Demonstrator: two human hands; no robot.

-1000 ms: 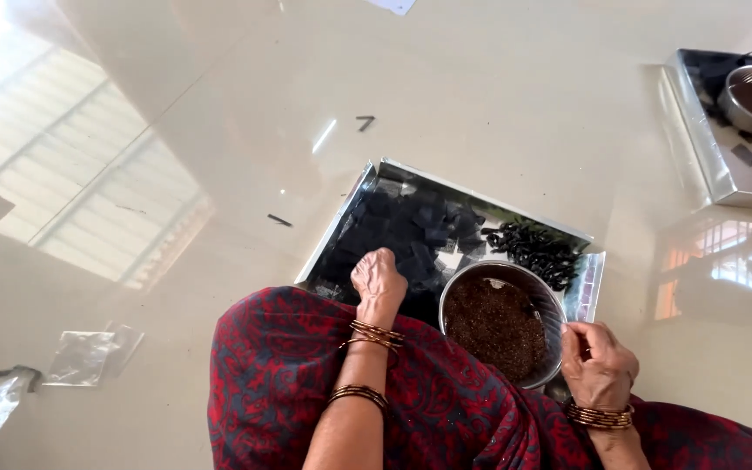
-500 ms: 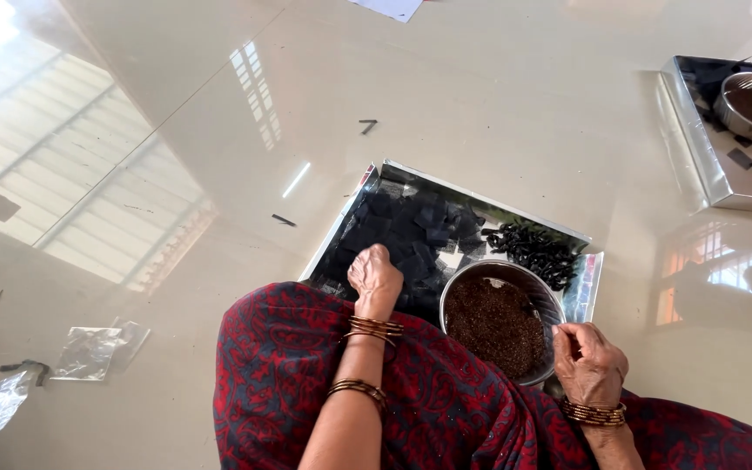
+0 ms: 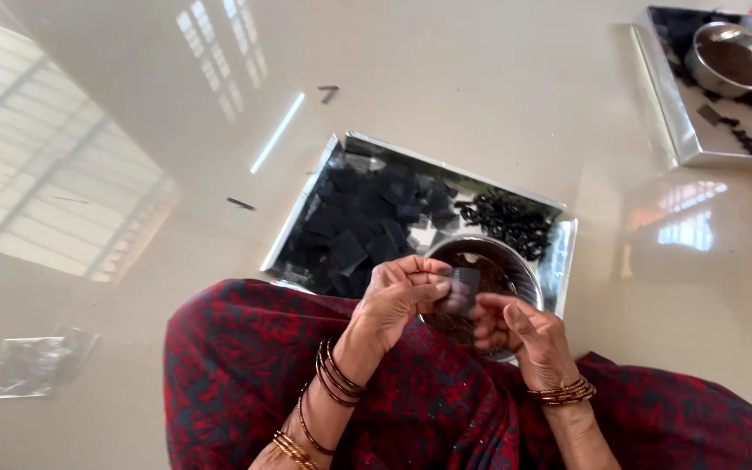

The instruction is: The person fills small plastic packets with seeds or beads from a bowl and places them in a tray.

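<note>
My left hand (image 3: 400, 298) and my right hand (image 3: 522, 335) meet over a steel bowl (image 3: 526, 270) of dark brown powder. Together they hold a small dark square sheet (image 3: 463, 286) between the fingertips. The bowl stands on a shiny steel tray (image 3: 567, 248) on the floor in front of my lap. The tray carries many dark square sheets (image 3: 360, 222) on its left and a heap of small black rolled pieces (image 3: 506, 222) at its far right. Bangles ring both wrists, and my red patterned cloth (image 3: 245, 365) covers my lap.
A second steel tray (image 3: 681, 130) with another steel bowl (image 3: 733, 57) of brown powder lies at the far right. Small dark scraps (image 3: 240, 204) lie on the glossy beige floor. Crumpled clear plastic (image 3: 32, 365) rests at the left.
My left hand lifted from the sheets on the tray with a dark square. My right hand left the bowl's rim and joined it over the bowl.
</note>
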